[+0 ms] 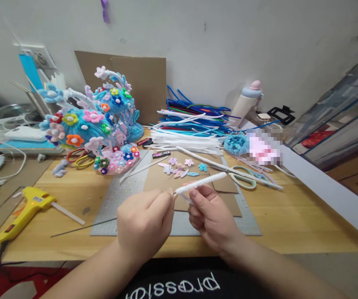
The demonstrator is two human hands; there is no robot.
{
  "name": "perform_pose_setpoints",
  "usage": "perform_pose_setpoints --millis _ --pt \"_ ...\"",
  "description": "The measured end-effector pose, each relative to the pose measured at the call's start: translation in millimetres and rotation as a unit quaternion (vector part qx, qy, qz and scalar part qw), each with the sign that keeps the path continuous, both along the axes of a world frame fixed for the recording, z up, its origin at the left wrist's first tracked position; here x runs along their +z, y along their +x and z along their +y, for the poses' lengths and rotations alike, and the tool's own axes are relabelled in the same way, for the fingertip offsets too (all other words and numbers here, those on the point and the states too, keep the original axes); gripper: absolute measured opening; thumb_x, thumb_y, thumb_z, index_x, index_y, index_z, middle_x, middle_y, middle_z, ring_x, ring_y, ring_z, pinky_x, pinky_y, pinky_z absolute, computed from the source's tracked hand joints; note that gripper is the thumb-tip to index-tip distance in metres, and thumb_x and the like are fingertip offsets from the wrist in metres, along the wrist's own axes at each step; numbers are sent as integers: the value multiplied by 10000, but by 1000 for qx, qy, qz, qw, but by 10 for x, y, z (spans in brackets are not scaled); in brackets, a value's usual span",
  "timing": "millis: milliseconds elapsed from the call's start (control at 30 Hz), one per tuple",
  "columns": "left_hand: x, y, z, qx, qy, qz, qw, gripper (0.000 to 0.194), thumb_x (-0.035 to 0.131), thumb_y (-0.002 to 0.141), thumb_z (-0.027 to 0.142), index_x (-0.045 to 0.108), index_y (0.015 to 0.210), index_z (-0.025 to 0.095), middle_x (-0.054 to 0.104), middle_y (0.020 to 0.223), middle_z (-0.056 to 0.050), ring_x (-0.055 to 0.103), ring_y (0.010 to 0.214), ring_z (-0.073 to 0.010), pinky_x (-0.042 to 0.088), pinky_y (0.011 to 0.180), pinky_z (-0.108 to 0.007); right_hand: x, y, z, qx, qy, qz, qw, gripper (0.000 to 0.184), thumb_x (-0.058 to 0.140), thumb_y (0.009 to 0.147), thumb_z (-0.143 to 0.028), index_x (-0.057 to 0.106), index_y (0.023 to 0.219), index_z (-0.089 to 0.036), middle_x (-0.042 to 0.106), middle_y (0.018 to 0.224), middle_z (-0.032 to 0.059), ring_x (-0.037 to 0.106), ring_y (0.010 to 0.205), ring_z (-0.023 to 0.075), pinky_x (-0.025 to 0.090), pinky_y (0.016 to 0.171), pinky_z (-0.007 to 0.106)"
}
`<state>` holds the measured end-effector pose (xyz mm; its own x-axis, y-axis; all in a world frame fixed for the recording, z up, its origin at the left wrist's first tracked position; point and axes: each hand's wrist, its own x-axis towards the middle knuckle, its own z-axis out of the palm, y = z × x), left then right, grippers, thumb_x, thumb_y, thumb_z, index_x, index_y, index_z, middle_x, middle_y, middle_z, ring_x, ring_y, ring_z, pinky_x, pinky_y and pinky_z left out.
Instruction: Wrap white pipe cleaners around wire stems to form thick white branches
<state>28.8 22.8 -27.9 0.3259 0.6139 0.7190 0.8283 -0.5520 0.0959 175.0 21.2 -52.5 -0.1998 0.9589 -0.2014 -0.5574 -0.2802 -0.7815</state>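
From view centre, a glue gun (25, 213) is placed at 8 o'clock, a dark rod (83, 227) is clenched in the left grip (146, 220) at 7, a white fuzzy coil (202, 182) is pinched by the right grip (211, 211) at 5, and scissors (235, 181) are laid at 4.

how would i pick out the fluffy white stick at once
On the wooden table, find the grey mat. Above it, the stick runs from the left hand past the right hand, slanting up rightward. It is shorter, thicker and bumpier than the white stems piled behind.
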Motion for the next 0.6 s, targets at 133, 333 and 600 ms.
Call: perform_pose_setpoints --millis 133,333,600 --pt "-28 29 -3 6 -11 14 1000 307 552 829 202 480 532 180 447 458 35 444 452 -111 266 474 -279 -49 -2 10 -36 3 3 999 246 686 760 -412 559 765 -201 233 415 -127 116 368 35 105 342 164" --pt "-30 -48 27 -24 -200 -12 980 106 496 871 231 586 827 196 638 692 14 590 610 -143 364 522 -251 -107 75 101 -103 4 -7 995 284 726 723 -394 524 720 -195 247 400 -131 118 359 30 104 342 163" --pt "-45 -107 97 -108 -316 -106 937 87 561 823 148 630 858 187 665 719 2 603 654 -133 443 578 -234 -169 159 124 -111 8 -43 993 279 718 719 -418 565 762 -189 261 406 -124 126 356 31 99 345 171"
